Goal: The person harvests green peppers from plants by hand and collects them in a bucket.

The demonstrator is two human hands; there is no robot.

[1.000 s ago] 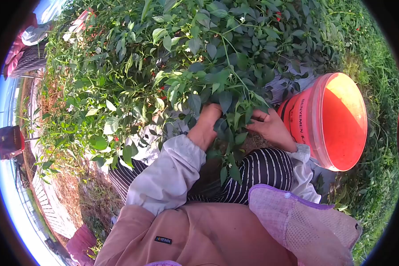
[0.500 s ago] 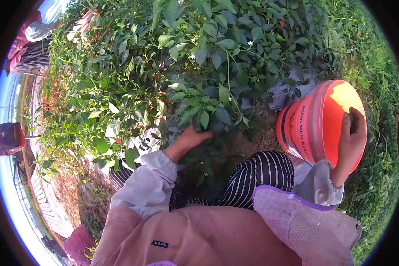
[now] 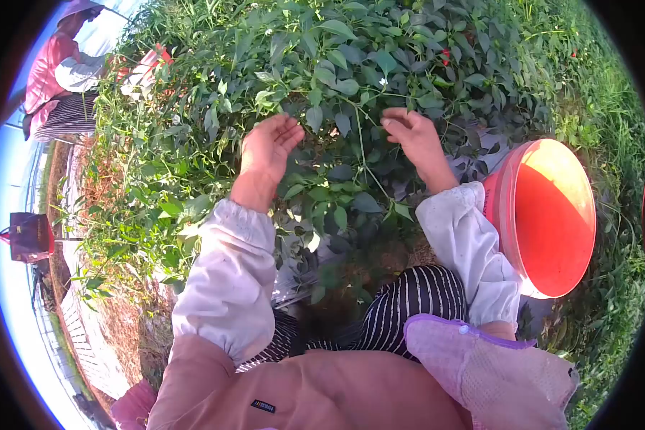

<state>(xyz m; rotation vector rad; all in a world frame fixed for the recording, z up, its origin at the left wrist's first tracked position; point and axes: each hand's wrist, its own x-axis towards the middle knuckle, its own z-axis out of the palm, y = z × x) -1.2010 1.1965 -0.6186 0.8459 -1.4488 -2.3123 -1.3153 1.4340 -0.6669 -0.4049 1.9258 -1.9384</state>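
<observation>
Leafy pepper plants [image 3: 330,161] with small white flowers fill the space in front of me. My left hand [image 3: 269,147] is raised among the leaves at the left, palm partly showing, its fingers loosely bent and apart with nothing seen in them. Opposite it, my right hand [image 3: 417,143] reaches into the foliage; thumb and fingers are apart, and no object shows between them. A thin green stem [image 3: 360,136] runs between the two hands. A red pepper [image 3: 446,56] shows among the leaves beyond my right hand.
A red-orange bucket [image 3: 505,215] leans toward me beside my right forearm, with its inside visible. Another person [image 3: 54,72] works at the far left near a pale red container [image 3: 145,72]. A dark bag-like object [image 3: 31,237] appears at the left edge. Grass [image 3: 616,143] borders the right.
My right hand has left the bucket's rim and moved left to the plants. My left hand has risen from low in the foliage. The other person has come further into view.
</observation>
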